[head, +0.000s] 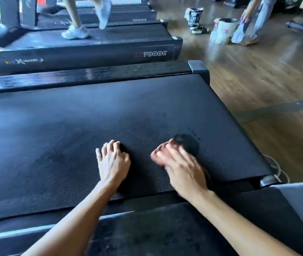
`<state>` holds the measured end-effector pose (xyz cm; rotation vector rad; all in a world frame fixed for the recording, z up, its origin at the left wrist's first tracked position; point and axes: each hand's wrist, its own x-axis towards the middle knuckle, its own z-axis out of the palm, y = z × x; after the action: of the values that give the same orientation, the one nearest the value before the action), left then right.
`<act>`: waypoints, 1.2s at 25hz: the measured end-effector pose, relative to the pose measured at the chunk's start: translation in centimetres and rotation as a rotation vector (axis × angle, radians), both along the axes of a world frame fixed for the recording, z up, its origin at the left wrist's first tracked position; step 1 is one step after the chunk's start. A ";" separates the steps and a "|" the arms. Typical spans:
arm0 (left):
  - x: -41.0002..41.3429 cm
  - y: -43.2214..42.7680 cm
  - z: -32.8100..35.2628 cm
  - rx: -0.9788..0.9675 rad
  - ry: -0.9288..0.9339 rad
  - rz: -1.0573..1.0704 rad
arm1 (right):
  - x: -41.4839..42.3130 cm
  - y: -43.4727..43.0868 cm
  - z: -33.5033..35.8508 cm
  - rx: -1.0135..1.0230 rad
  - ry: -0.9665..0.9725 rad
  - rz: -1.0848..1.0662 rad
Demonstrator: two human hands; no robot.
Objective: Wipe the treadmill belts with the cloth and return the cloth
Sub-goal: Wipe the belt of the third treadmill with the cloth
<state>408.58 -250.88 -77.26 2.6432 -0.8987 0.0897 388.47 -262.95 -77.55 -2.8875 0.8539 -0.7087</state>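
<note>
The black treadmill belt (58,137) fills the middle of the view, with a damp dark patch near its rear end. My left hand (112,161) rests on the belt with its fingers spread and the tips pressing down. To its right, my right hand (179,167) is blurred by motion and holds a dark cloth (188,145) against the belt. The cloth bulges out beyond the fingers. Most of the cloth is hidden under the hand.
A glossy side rail (84,75) runs along the belt's far edge. On the neighbouring treadmill (95,52) a person walks in white shoes (75,32). Wooden floor (269,74) lies to the right, where another person (254,19) bends over white bags (222,30).
</note>
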 end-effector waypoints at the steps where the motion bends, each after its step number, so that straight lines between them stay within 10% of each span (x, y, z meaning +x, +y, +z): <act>1: 0.0 -0.7 0.2 -0.006 -0.014 -0.010 | -0.4 0.3 -0.4 -0.043 0.050 0.115; 5: 0.3 -2.9 0.2 -0.022 0.020 -0.105 | -0.3 -1.1 0.5 0.105 -0.031 -0.088; 9: 1.1 -4.6 -0.2 0.021 0.052 -0.142 | -0.4 -0.6 -0.4 -0.051 0.032 0.164; 12: 1.5 -4.8 -0.5 0.082 0.028 -0.165 | 1.0 -2.5 0.6 0.082 -0.050 -0.140; 16: 3.8 -6.7 0.0 0.109 -0.046 -0.242 | 2.3 -2.8 -0.8 -0.038 0.055 0.145; 19: 6.3 -9.6 0.2 0.129 -0.037 -0.245 | 4.1 -4.8 0.1 0.067 -0.014 -0.136; 23: 9.9 -13.4 0.1 0.167 -0.002 -0.241 | 4.4 -3.9 -0.7 -0.017 0.026 0.133; 26: 11.6 -15.1 -0.3 0.216 0.009 -0.262 | 6.3 -6.3 0.5 0.080 -0.016 -0.167; 30: 11.9 -14.7 -1.2 0.152 -0.021 -0.281 | 6.3 -4.9 -0.5 -0.001 0.066 0.120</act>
<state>420.49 -265.63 -78.45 2.6239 -1.3222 -0.0212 394.73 -267.83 -78.03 -2.9478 0.6796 -0.6054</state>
